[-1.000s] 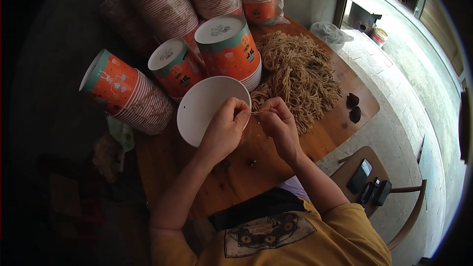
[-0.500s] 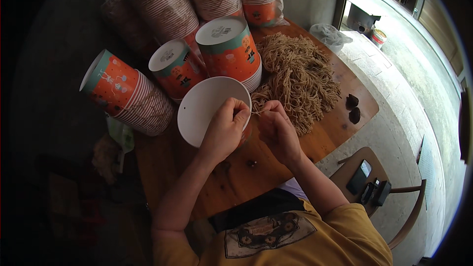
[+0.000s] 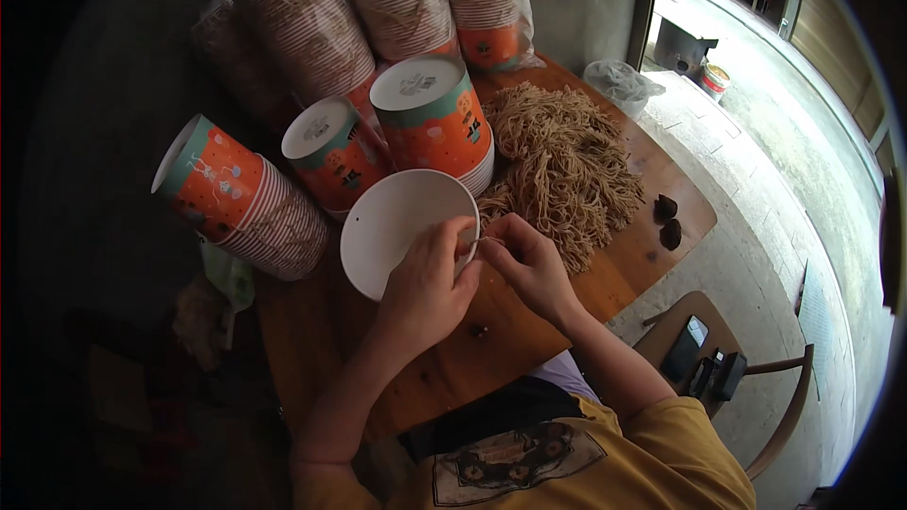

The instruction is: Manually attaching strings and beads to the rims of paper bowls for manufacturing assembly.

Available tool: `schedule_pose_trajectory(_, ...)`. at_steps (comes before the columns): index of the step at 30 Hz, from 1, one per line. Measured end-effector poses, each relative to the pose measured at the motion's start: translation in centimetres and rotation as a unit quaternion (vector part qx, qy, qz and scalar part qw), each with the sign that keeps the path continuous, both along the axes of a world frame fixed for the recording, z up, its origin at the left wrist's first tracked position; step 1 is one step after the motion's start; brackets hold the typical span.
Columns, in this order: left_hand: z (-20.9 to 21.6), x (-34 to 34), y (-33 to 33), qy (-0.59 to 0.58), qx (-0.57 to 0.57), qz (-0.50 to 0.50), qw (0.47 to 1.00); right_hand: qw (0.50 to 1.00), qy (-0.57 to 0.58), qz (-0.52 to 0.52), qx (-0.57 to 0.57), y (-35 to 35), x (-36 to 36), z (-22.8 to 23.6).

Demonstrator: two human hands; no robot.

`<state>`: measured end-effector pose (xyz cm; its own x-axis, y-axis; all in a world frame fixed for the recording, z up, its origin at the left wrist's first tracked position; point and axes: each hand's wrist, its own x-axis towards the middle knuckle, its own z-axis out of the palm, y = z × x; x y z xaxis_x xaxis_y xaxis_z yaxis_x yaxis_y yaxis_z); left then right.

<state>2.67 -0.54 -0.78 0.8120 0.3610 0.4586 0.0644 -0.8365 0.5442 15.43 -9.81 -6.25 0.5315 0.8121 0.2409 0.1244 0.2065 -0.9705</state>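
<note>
A white-lined paper bucket [image 3: 383, 222] with a small dark hole in its wall leans open toward me on the wooden table. My left hand [image 3: 430, 288] curls around its right rim, fingers over the inside and thumb outside. Close against that rim, my right hand [image 3: 524, 263] pinches a thin piece of light cord [image 3: 489, 239]. The cord's far end is hidden between the hands. Behind my right hand lies a heap of tan cords [image 3: 567, 165]. Two upturned orange and teal bucket stacks, a shorter one [image 3: 331, 156] and a taller one [image 3: 435, 127], stand just behind the bucket.
Another bucket stack [image 3: 236, 189] tilts at the table's left. Tall plastic-wrapped stacks [image 3: 302, 24] line the back. Two small dark objects [image 3: 668, 222] lie near the right edge of the table [image 3: 614, 293]. A chair [image 3: 704, 307] beside it carries a phone [image 3: 686, 348] and small black items.
My left fingers have left their pinch on the cord and spread around the bucket's rim. My right hand has come closer to the rim with the cord. The whole view has shifted slightly.
</note>
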Motion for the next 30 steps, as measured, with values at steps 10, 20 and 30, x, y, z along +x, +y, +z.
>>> schedule_pose_trajectory(10,-0.2,-1.3,-0.7,0.104,0.231,0.074,0.964,0.970,-0.233,-0.019,-0.062,-1.4,0.1,3.3)
schedule_pose_trajectory(20,-0.3,-3.2,0.0,0.090,0.229,0.092,0.965,0.983,-0.081,0.111,-0.123,-1.6,1.1,4.1)
schedule_pose_trajectory(30,-0.9,-3.1,-0.1,0.057,0.196,0.105,0.973,0.952,-0.207,0.108,-0.199,-1.4,0.7,6.0)
